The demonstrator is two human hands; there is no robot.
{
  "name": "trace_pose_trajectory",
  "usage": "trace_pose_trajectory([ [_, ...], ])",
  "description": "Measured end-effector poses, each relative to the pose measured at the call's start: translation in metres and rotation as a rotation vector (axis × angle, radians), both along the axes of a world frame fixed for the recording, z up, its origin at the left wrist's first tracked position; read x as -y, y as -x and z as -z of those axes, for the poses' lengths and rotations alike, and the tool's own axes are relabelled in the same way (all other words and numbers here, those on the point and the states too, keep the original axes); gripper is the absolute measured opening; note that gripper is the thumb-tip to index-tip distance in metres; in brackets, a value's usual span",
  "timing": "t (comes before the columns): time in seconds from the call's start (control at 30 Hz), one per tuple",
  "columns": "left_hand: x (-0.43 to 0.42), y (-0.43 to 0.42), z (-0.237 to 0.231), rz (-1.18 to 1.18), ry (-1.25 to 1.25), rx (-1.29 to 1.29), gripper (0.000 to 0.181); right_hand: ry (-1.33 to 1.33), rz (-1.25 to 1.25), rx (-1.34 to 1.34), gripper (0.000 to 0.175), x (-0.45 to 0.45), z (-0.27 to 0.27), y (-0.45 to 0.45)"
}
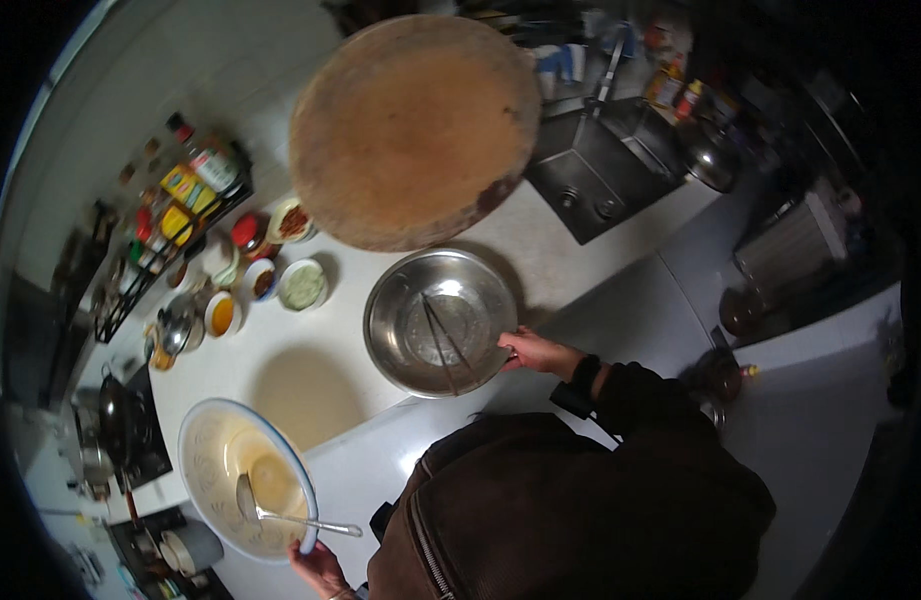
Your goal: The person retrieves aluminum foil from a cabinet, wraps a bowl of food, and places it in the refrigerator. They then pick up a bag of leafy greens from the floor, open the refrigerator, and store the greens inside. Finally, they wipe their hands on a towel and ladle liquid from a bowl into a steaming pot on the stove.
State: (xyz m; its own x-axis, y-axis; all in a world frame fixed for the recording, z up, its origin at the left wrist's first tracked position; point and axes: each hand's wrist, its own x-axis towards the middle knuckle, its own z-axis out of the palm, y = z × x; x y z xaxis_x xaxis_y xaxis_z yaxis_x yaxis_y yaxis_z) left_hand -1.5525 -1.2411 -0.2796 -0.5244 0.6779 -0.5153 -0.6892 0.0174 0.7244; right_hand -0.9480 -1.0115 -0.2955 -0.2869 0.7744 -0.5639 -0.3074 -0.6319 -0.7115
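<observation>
My left hand (pixel 321 568) grips the rim of a white basin (pixel 205 457) with a blue edge, tilted beside the counter. A little pale liquid pools in its bottom, and a metal ladle (pixel 310 520) leans across with its handle past the rim. With my right hand (pixel 535 352) I hold the near right rim of a stainless steel bowl (pixel 389 322). Inside that bowl lies a pair of dark chopsticks (pixel 447 345), resting against its near side. Whether the steel bowl touches the counter below cannot be seen.
A large round wooden board (pixel 415 135) stands behind the steel bowl on the white counter (pixel 295 382). Small bowls, including one of chopped green food (pixel 303 285), sit left, near a bottle rack (pixel 182 232). A sink (pixel 588 187) is far right; a stove (pixel 141 420) far left.
</observation>
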Motion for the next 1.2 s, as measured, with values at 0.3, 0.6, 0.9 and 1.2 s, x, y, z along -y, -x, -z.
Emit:
trace_pose_trajectory([
  [0.3, -0.040, -0.049, -0.018, 0.210, -0.057, 0.017, 0.030, 0.056, 0.226, 0.030, 0.030, 0.021, -0.006, -0.047],
  [0.6, -0.112, -0.089, -0.010, 0.341, 0.029, 0.128, 0.038, -0.016, 0.728, 0.045, 0.024, 0.056, -0.026, -0.137],
  [0.9, -0.126, -0.188, -0.009, 0.175, -0.027, 0.060, 0.039, -0.250, 0.759, -0.032, 0.027, -0.076, -0.005, -0.306],
  [1.2, -0.135, -0.352, -0.035, 0.020, 0.039, 0.201, 0.029, 0.159, 0.859, -0.297, 0.027, -0.225, 0.131, -0.406],
])
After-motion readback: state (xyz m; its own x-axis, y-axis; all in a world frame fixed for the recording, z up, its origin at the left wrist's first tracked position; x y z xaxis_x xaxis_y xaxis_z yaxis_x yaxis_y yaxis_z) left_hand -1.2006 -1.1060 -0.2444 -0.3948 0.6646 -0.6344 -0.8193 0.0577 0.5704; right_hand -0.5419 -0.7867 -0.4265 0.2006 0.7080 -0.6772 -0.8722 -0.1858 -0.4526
